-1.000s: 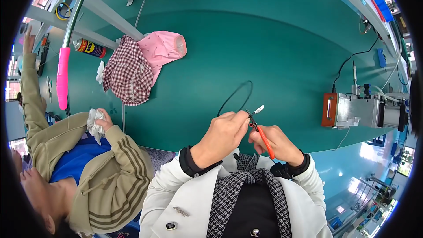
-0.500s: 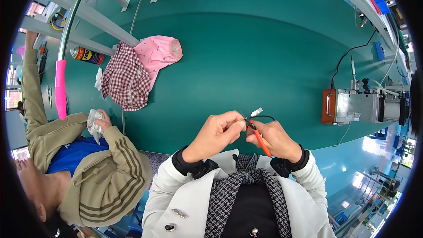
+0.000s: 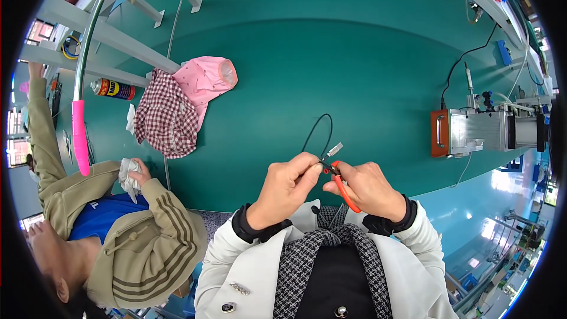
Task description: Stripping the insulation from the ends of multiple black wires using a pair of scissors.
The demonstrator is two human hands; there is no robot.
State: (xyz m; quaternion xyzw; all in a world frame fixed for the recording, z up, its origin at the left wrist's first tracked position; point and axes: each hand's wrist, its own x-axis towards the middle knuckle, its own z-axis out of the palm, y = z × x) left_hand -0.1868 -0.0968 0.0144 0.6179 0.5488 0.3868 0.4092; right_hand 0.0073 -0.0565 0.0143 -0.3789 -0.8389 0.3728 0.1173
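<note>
My left hand (image 3: pixel 283 188) pinches a thin black cable (image 3: pixel 331 125) between thumb and fingertips. The cable's loop rises beyond the fingers, over the green table. A pale rectangular plug (image 3: pixel 335 149), which looks like a USB plug, sticks up just past the fingertips. My right hand (image 3: pixel 373 190) is wrapped round red-handled pliers (image 3: pixel 346 195), whose dark jaws point left and meet the cable area at my left fingertips. Whether the jaws are closed on the cable is too small to tell.
Pink and checked cloth sleeves (image 3: pixel 168 115) lie on the green table (image 3: pixel 354 71), left of centre. Beside them are a spray can (image 3: pixel 113 89) and a pink-handled duster (image 3: pixel 80 136). A metal machine with an orange end plate (image 3: pixel 439 134) stands right. At left, a co-worker's hand (image 3: pixel 140 171) holds white cloth.
The cable's loop has swung from the right of the plug to the far left side and now stands higher. Both hands stay close together; the pliers have shifted slightly left.
</note>
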